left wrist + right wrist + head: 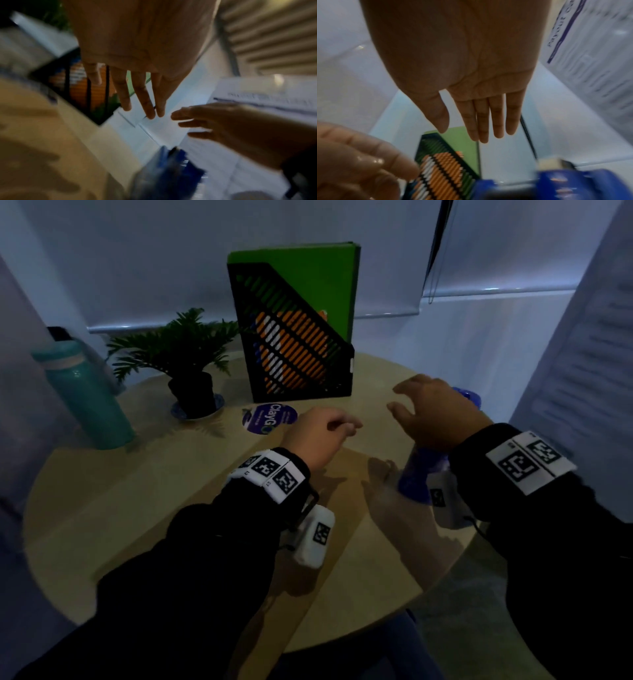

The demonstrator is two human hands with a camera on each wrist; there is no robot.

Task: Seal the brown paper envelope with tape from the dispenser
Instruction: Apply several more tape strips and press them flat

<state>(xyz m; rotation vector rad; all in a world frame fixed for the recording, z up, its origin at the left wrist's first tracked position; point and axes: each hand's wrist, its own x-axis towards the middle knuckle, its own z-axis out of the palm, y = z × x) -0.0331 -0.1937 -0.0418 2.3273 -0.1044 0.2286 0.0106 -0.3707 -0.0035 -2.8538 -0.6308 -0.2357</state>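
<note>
The brown paper envelope (359,559) lies flat on the round wooden table (154,491), beneath both of my forearms. A blue tape dispenser (419,474) stands at the envelope's right side, mostly hidden under my right wrist; it also shows blurred in the wrist views (171,169) (556,185). My left hand (342,428) hovers above the table's middle with relaxed fingers (145,102), holding nothing. Just to its right hovers my right hand (400,398), above the dispenser, fingers (481,121) straight and spread, empty. The two hands are a short gap apart.
A black slatted file holder (294,354) with a green folder stands at the table's back. A potted plant (191,364), a teal bottle (89,398) and a round purple coaster (269,417) sit at the left. A printed white sheet (582,354) hangs at the right.
</note>
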